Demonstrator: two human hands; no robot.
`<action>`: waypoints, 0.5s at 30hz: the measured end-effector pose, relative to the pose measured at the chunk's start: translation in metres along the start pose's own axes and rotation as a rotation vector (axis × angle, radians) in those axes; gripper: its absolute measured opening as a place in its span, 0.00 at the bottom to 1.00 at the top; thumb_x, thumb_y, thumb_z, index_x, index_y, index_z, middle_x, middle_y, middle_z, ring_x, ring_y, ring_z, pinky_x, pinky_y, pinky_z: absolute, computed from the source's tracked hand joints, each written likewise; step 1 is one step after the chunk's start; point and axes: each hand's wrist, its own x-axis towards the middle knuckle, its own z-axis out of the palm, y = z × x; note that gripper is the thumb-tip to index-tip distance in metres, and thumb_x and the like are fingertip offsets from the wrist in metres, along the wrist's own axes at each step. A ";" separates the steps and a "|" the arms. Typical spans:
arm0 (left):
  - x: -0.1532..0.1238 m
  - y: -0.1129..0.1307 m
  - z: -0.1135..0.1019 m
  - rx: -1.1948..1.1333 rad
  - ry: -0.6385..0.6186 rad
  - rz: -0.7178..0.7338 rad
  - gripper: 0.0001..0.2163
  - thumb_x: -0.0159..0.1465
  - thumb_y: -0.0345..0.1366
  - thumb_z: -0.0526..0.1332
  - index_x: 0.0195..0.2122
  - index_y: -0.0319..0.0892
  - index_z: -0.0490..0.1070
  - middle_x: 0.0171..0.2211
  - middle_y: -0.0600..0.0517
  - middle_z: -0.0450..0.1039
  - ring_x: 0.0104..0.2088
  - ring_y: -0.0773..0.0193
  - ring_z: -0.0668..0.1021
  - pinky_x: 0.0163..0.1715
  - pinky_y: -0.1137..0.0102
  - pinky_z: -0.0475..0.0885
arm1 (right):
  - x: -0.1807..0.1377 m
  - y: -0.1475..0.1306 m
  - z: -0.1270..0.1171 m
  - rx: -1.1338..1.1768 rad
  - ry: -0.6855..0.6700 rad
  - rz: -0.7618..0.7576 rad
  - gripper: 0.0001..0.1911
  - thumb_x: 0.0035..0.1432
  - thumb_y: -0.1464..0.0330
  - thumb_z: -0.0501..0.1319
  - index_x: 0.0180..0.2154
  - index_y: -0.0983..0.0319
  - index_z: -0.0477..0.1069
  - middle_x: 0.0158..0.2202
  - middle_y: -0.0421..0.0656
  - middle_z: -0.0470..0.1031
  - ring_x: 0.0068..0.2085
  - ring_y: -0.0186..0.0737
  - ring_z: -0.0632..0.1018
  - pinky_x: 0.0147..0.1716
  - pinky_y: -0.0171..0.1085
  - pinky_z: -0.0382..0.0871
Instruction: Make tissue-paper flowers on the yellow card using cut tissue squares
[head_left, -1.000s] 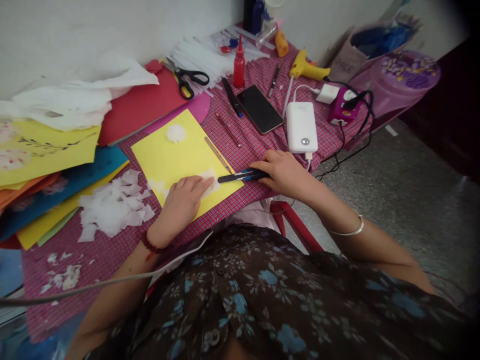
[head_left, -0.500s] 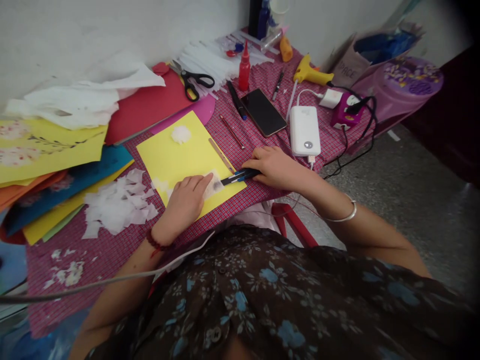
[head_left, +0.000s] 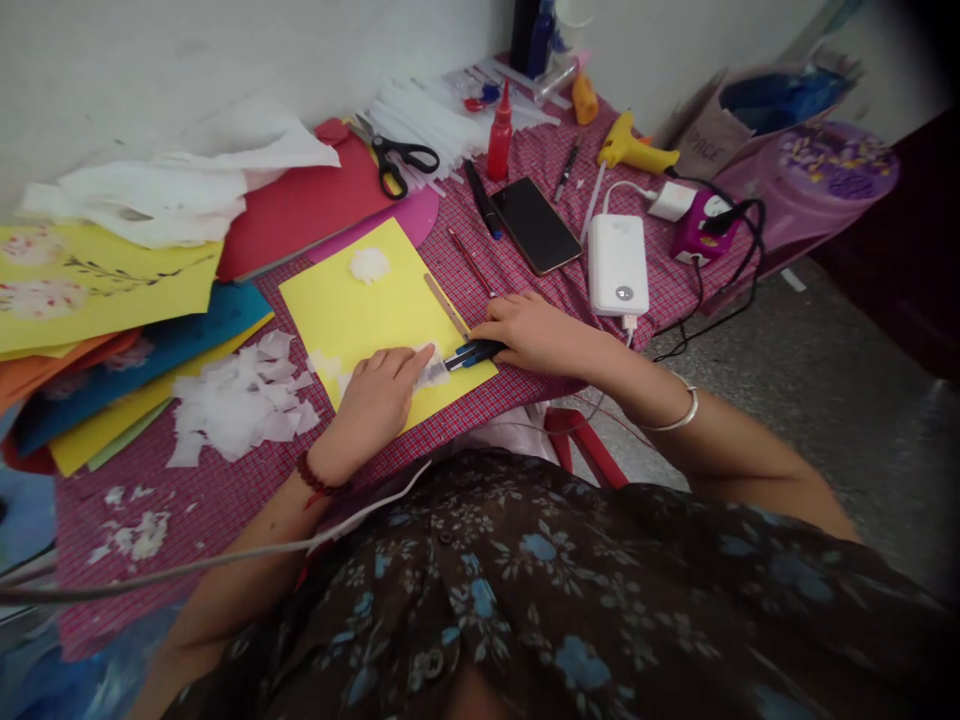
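A yellow paper sheet lies at the table's front edge, with a round white paper flower near its far side. My left hand is closed over a small white tissue paper piece above the sheet, its index fingertip on the piece. My right hand is wrapped round a black and blue stapler. The stapler's front end meets the right end of the tissue paper piece. A flat brown stick lies along the sheet's right edge. My left thumb is hidden.
Cut white tissue pieces are heaped left of the sheet. Behind are scissors, a red bottle, a phone and a pencil. A white power bank and yellow glue gun stand to the right, with cables.
My right hand and the stapler have moved slightly left, towards my left hand. The view has shifted a little. My left hand keeps its place on the tissue paper.
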 end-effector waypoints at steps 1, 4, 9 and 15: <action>0.000 -0.001 0.000 -0.003 -0.008 0.006 0.27 0.66 0.26 0.51 0.67 0.41 0.61 0.56 0.39 0.71 0.54 0.47 0.72 0.52 0.53 0.70 | -0.002 0.001 0.001 0.012 0.003 -0.007 0.21 0.62 0.68 0.63 0.57 0.58 0.74 0.45 0.50 0.74 0.47 0.50 0.72 0.44 0.42 0.56; 0.001 -0.008 0.000 -0.031 -0.021 0.030 0.26 0.66 0.25 0.48 0.65 0.40 0.64 0.56 0.39 0.71 0.53 0.47 0.72 0.52 0.53 0.70 | -0.013 0.004 0.004 0.053 0.001 -0.009 0.20 0.63 0.69 0.62 0.57 0.58 0.74 0.46 0.49 0.74 0.46 0.49 0.72 0.44 0.42 0.56; 0.010 -0.018 -0.001 -0.116 0.021 0.084 0.18 0.70 0.30 0.49 0.56 0.37 0.72 0.52 0.40 0.75 0.51 0.51 0.74 0.54 0.56 0.69 | -0.028 0.008 0.007 0.058 0.010 0.009 0.19 0.64 0.70 0.61 0.56 0.58 0.74 0.45 0.49 0.74 0.47 0.49 0.72 0.44 0.42 0.57; 0.020 -0.031 -0.006 -0.172 0.021 0.265 0.20 0.71 0.43 0.54 0.62 0.49 0.67 0.67 0.46 0.64 0.67 0.49 0.64 0.66 0.51 0.55 | -0.029 0.006 0.006 0.054 -0.003 0.019 0.20 0.63 0.70 0.62 0.56 0.59 0.73 0.45 0.49 0.73 0.47 0.49 0.72 0.44 0.41 0.57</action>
